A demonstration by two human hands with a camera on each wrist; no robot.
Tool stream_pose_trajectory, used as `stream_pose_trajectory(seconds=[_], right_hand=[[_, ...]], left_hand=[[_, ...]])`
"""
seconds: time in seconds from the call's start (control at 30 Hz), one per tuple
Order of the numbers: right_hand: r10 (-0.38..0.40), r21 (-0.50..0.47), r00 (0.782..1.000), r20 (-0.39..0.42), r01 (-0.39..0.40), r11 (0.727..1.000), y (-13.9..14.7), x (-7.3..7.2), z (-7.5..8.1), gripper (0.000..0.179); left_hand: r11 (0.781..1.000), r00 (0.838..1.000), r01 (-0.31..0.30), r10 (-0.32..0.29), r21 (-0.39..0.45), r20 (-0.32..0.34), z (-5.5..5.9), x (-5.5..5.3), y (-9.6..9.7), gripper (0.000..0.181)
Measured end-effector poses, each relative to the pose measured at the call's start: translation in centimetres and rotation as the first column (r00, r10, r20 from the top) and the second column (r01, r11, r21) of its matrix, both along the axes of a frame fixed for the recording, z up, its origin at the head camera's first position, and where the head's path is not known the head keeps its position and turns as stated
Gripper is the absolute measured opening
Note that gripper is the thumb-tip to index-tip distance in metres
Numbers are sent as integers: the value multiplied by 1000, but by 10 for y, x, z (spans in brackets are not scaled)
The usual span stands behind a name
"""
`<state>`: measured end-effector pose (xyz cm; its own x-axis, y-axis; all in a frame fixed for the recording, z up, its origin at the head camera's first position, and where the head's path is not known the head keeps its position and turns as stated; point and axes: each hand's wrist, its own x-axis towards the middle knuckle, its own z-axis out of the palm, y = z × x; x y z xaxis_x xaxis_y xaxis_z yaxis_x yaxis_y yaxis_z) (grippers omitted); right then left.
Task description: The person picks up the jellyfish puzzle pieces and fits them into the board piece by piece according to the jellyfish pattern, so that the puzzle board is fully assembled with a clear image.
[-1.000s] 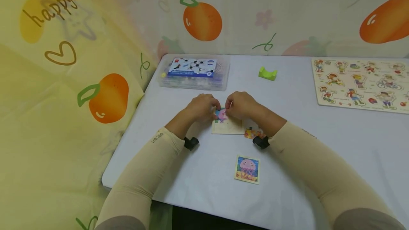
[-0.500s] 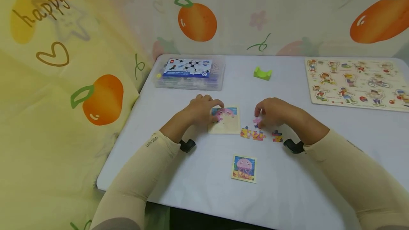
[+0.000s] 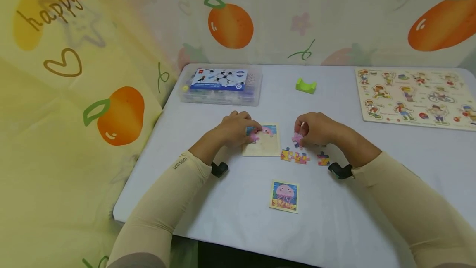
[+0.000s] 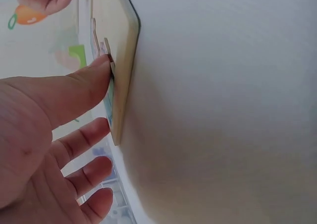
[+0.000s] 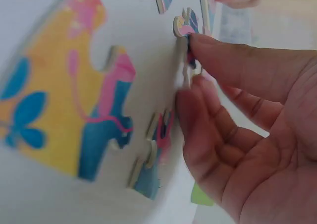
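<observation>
My left hand (image 3: 236, 128) rests at the left side of a shallow wooden puzzle board (image 3: 265, 147). Its thumb (image 4: 84, 87) presses on the pieces laid there, while the other fingers lie loosely at the far edge. A blue and pink jellyfish picture fills the board's top row and part of its left side; bare wood shows below. To the right of the board, my right hand (image 3: 317, 129) pinches a pink jigsaw piece (image 3: 297, 138) between thumb and fingers. Loose jigsaw pieces (image 3: 301, 157) in yellow and pink lie just below that hand, one large and close in the right wrist view.
Nearer me lies a small jellyfish picture card (image 3: 284, 196). At the back stand a clear plastic case (image 3: 222, 97) with a molecule-print label and a green curved block (image 3: 306, 86). A larger wooden figure puzzle (image 3: 416, 98) is at the back right.
My right hand has left the board, moved right to the loose pieces and now pinches one. The left hand has stayed at the board. The head view has shifted slightly.
</observation>
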<state>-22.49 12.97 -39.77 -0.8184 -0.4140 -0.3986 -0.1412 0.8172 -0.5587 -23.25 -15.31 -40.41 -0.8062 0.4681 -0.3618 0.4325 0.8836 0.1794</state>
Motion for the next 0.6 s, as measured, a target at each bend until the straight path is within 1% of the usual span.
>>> stream_pose_trajectory(seconds=[0.07,0.17,0.3,0.47,0.6], right_hand=[[-19,-41,1000,15,20,999,-2,-4,1,21],[-72,-92,997,4,72,993,-10,-8,3,20],[-123,-156,992,-11,120,980,-33,-10,-1,22],[-120,-208,993,19,121,971,-68,-8,-6,19],[-109,-195,994,4,107,975,-85,-9,-8,14]], left_hand=[[1000,1000,-9,9,13,7,-1,-1,-1,44],[999,999,-27,26,38,24,-1,-1,-2,42],[997,998,-47,45,64,37,0,-2,-2,40],[995,998,-64,63,82,16,0,-3,0,40],[993,997,-74,73,94,14,-1,-4,1,40]])
